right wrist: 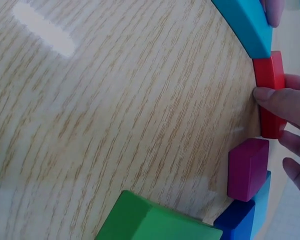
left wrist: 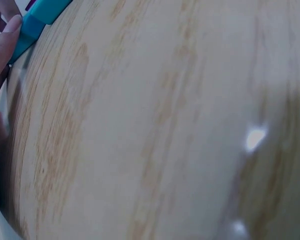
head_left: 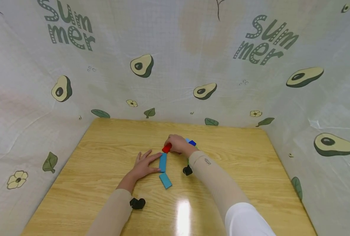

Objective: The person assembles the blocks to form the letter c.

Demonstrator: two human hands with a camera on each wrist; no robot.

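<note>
Pinched between the thumb and fingers of my right hand (head_left: 178, 144) is a red block (head_left: 166, 148), low at the wooden table. In the right wrist view one end of that red block (right wrist: 271, 95) meets the end of a long light-blue block (right wrist: 247, 25). My left hand (head_left: 145, 167) lies to the left with fingers spread, its thumb and index fingertip against the long blue block (head_left: 163, 163). A second blue block (head_left: 165, 181) lies at an angle just below it. A magenta block (right wrist: 248, 170) stands close to the red one's other end.
Beyond the magenta block are a dark blue block (right wrist: 235, 220), a light-blue block (right wrist: 261, 205) and a green block (right wrist: 155, 220). Black wrist cameras sit under the left wrist (head_left: 138, 203) and right wrist (head_left: 187, 170). A printed cloth (head_left: 172, 88) hangs behind the table (head_left: 113, 137).
</note>
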